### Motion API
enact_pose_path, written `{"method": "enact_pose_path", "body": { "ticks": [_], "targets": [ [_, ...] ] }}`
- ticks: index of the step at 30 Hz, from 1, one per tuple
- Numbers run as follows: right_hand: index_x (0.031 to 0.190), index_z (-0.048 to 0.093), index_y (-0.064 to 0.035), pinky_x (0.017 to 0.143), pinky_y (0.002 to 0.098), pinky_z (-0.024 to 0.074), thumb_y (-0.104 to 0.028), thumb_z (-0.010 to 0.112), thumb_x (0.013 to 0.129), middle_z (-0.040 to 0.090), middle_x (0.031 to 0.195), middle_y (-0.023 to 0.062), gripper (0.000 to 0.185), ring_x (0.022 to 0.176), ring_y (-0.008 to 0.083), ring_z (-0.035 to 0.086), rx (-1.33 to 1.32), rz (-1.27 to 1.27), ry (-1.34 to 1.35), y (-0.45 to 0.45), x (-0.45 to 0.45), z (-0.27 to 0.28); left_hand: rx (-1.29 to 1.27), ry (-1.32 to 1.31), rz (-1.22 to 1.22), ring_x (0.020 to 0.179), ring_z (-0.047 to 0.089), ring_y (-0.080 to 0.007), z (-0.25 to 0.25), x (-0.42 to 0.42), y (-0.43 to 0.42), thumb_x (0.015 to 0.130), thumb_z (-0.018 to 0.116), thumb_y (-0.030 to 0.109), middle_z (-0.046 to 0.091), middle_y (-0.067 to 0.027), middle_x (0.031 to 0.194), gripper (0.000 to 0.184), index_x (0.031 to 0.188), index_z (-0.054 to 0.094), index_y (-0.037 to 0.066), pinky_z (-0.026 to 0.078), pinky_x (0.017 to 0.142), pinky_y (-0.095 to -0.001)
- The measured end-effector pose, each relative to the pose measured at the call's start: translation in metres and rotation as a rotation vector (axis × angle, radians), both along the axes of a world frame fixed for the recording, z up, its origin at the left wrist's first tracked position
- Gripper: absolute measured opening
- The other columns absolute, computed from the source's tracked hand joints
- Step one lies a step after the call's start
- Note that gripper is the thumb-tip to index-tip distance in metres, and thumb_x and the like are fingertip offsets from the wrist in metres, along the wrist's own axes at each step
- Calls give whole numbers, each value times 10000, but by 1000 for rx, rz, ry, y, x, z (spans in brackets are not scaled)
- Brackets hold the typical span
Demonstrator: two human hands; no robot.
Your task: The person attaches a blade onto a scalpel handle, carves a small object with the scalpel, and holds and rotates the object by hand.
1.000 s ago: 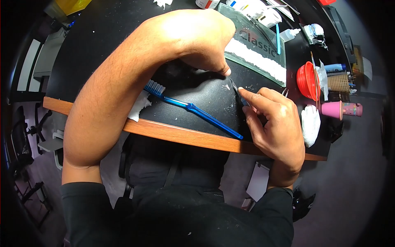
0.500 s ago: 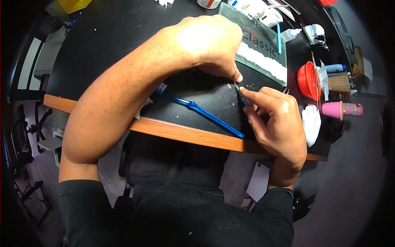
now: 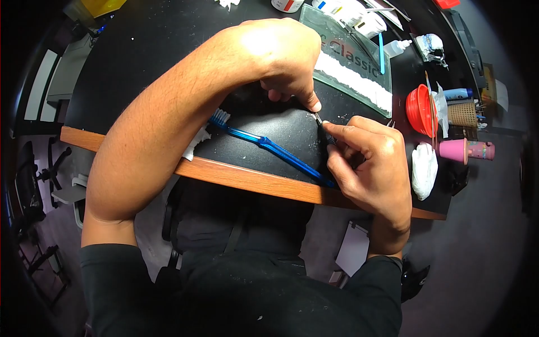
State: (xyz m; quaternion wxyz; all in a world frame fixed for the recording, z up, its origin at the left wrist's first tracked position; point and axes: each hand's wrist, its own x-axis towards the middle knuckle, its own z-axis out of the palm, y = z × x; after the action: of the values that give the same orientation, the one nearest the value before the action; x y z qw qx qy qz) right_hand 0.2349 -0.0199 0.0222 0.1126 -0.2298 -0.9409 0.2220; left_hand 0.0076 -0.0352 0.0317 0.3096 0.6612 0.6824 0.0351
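My right hand [image 3: 373, 163] pinches a thin tool with a metal end and a dark ribbed grip [image 3: 329, 136]. The tool's narrow end points up and left, to the thumb of my left hand [image 3: 286, 62]. My left hand is closed, fingers curled under; what it holds, if anything, is hidden or too small to name. A blue toothbrush [image 3: 275, 153] lies on the black tabletop below both hands, its white bristles by my left forearm. Beyond the hands is a glass slab [image 3: 368, 59] bearing a strip of white material [image 3: 359, 87].
White jars [image 3: 370, 23], a dropper bottle [image 3: 397, 47] and a light-blue stick [image 3: 381, 53] are around the slab. Red bowl [image 3: 420, 109], pink cup [image 3: 453, 150] and white wad [image 3: 424, 171] stand right. Wooden edging [image 3: 252, 185] borders the table's near side.
Both hands have shifted slightly left, with the tool between them. More of the tool's metal end shows now. The toothbrush stays nearly in place.
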Motion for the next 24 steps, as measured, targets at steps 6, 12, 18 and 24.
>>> {"method": "enact_pose_path", "body": {
  "ticks": [6,12,18,24],
  "targets": [
    [975,782,32,580,380,522,-20,743,742,608,693,124,242,614,280,668,23,9,20,1,-1,-2,-35,-59,11,581,727,-225,5,-1,-2,840,877,386,745,-110,686,441,791,776,-41,606,553,-368],
    [952,785,26,573,383,513,-31,742,728,608,682,126,235,607,292,659,36,5,32,0,-2,-3,-39,-40,-9,578,721,-212,5,0,-1,844,875,380,747,-103,693,430,778,769,-31,597,543,-354],
    [933,782,33,565,391,501,-30,740,725,598,677,131,222,598,298,649,21,-3,38,0,-3,-4,-47,-40,6,594,728,-218,7,1,-1,842,878,378,752,-99,702,421,781,767,-24,602,564,-366],
    [900,770,43,560,403,491,-25,739,733,593,672,141,184,592,311,639,22,10,47,-1,-4,-5,-28,-11,11,627,748,-228,3,2,-1,834,887,381,762,-109,717,426,779,770,-25,614,594,-380]
  ]
}}
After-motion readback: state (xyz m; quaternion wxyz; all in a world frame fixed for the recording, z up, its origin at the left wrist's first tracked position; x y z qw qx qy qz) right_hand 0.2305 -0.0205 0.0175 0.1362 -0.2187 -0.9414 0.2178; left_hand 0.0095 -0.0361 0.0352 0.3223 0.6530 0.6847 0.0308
